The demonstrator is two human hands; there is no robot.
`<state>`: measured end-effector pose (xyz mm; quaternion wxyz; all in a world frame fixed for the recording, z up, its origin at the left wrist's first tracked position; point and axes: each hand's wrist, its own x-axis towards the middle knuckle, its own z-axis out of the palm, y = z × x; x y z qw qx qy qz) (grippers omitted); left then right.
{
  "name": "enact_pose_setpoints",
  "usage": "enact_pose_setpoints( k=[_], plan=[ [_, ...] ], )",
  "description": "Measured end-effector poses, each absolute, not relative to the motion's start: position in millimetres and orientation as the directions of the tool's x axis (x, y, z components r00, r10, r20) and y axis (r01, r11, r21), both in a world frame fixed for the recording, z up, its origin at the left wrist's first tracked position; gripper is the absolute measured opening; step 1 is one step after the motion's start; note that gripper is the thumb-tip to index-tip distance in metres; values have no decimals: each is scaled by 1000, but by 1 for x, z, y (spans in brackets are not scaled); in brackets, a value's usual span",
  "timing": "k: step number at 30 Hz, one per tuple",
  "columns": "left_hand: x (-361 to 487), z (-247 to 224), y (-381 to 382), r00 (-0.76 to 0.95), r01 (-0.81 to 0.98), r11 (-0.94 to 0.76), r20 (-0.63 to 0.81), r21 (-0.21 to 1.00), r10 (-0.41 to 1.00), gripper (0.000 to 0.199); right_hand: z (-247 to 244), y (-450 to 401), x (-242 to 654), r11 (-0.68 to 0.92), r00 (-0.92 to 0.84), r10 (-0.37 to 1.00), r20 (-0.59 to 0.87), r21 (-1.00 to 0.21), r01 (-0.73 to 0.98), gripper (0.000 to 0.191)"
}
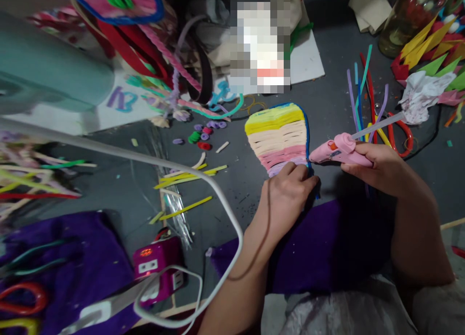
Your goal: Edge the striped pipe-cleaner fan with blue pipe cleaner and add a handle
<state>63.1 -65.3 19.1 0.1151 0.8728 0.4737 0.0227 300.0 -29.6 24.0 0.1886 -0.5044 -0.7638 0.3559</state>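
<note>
A striped piece of yellow, cream, pink and lilac strips (278, 136) lies on the grey table, with a blue strip along its right edge. My left hand (286, 190) is closed over its lower end, fingers bent onto the lilac part and the blue strip. In my right hand (381, 168) is a pink glue gun (339, 152), its nozzle pointing left at the blue edge. A long glue stick (379, 126) sticks out of the gun's back. Whether the nozzle touches the edge is hard to tell.
Red-handled scissors (401, 131) and coloured stems lie behind the right hand. Yellow strips (185, 206) and small coiled pieces are at left. A white cable (232, 214) arches over a magenta power socket (160, 267). Purple cloth (308, 248) lies in front; a glass jar (410, 22) stands back right.
</note>
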Motion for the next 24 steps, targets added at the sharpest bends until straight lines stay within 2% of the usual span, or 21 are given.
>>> enact_pose_setpoints(
  k=[9, 24],
  plan=[
    [63, 17, -65, 557, 815, -532, -57, 231, 828, 23, 24, -30, 304, 208, -422, 899, -119, -732, 649, 14],
    [64, 17, -65, 561, 818, -540, -69, 199, 825, 21, 26, -31, 305, 237, -442, 892, -95, -733, 638, 13]
  ],
)
